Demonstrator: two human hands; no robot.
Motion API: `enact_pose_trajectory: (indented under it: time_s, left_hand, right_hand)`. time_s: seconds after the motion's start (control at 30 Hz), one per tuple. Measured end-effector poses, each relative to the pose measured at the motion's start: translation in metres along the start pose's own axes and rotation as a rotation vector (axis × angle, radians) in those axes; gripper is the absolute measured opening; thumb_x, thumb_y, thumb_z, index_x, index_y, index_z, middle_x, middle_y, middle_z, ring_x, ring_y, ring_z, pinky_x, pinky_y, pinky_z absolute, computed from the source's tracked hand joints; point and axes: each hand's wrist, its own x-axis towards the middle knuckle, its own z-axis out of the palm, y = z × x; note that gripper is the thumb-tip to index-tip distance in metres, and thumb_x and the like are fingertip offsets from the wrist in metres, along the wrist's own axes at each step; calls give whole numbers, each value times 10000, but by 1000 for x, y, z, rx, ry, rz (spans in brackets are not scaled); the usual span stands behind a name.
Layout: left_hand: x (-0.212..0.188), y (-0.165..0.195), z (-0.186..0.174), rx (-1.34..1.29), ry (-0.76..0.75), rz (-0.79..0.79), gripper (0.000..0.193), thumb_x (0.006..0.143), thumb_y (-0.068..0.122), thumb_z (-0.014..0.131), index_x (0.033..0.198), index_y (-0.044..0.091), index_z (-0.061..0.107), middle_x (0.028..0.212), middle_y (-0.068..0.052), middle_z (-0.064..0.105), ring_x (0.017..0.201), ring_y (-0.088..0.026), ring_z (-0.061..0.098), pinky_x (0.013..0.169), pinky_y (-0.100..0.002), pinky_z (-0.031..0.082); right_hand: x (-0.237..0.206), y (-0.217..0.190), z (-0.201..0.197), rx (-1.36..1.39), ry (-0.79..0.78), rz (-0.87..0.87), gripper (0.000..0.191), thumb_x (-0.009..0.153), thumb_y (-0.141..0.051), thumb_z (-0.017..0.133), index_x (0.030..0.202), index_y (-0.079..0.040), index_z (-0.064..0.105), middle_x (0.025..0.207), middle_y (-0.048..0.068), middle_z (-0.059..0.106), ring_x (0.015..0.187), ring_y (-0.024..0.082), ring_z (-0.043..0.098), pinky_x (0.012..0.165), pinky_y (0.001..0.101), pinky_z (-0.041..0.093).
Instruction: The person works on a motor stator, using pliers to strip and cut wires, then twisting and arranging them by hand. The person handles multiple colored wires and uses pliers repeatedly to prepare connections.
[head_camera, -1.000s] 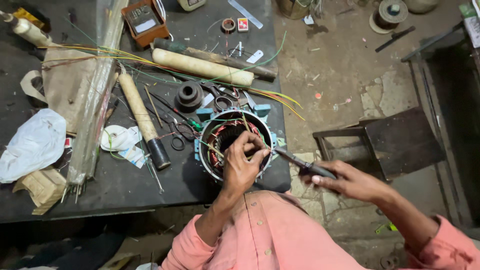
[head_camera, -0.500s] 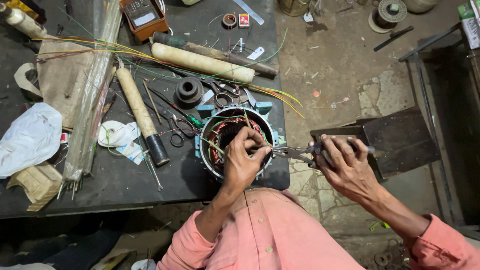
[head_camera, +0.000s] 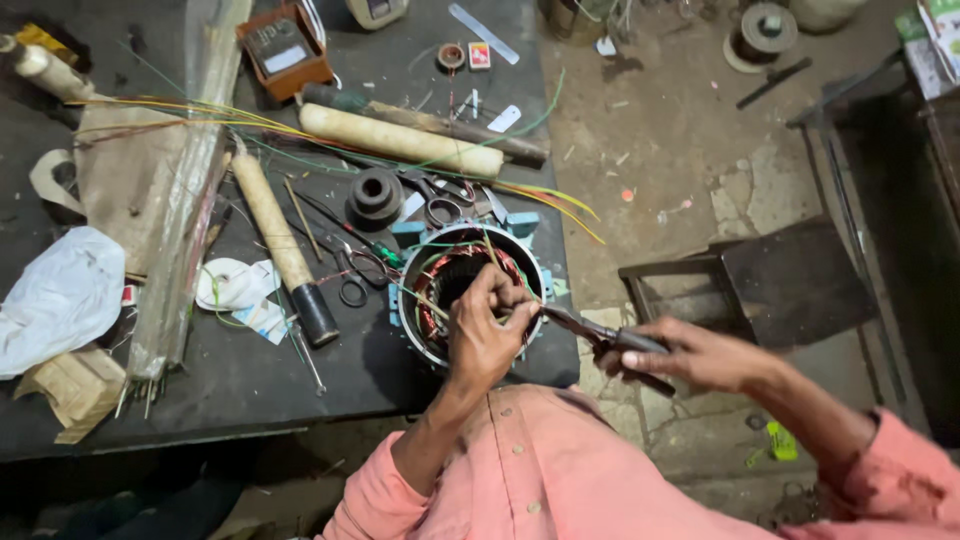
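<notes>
A round motor stator (head_camera: 432, 262) with copper windings and a blue-green frame sits at the right edge of the dark workbench (head_camera: 240, 385). My left hand (head_camera: 487, 335) rests over its opening, fingers pinching the wires inside. My right hand (head_camera: 690, 355) grips the handles of dark pliers (head_camera: 590, 332), whose jaws point left and meet the wires at my left fingertips. My pink sleeves fill the bottom of the view.
On the bench lie two cream paper rolls (head_camera: 400, 140) (head_camera: 270, 220), scissors (head_camera: 355, 275), a black ring (head_camera: 375, 195), yellow and green wires (head_camera: 200, 115), a white bag (head_camera: 60, 300) and an orange box (head_camera: 285, 45). A dark metal stool (head_camera: 780, 285) stands on the concrete floor to the right.
My right hand with the pliers has stayed beside the stator, dipping slightly lower than half a second ago. My left hand stays on the windings.
</notes>
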Motion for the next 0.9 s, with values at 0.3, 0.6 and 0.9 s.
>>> enact_pose_trajectory:
  time_s: [0.3,0.6,0.9]
  left_hand:
    - [3,-7,3,-18,-45,-73,326,822,46,783,908,60,469,761,-78,708,626,-118,627,589,-283,521]
    - [4,-5,1,-89,-52,-51,340,812,43,765,876,64,431,772,-57,713,684,-124,687,604,-285,533]
    - [3,-2,-1,23,-1,0,380,796,42,786,824,54,408,778,-129,719,693,-238,689,673,-363,541]
  right_hand:
    - [-10,16,20,-1494,792,-537,364,818,-189,710,1157,-56,706,1423,228,539,1289,366,501,1074,587,341]
    - [-9,17,24,-1625,730,-485,301,836,-204,698,1106,-72,720,1308,202,599,1112,325,571,914,509,451]
    - [-7,9,18,-205,156,75,326,935,-326,682,1084,-48,765,1055,219,740,919,338,716,832,395,571]
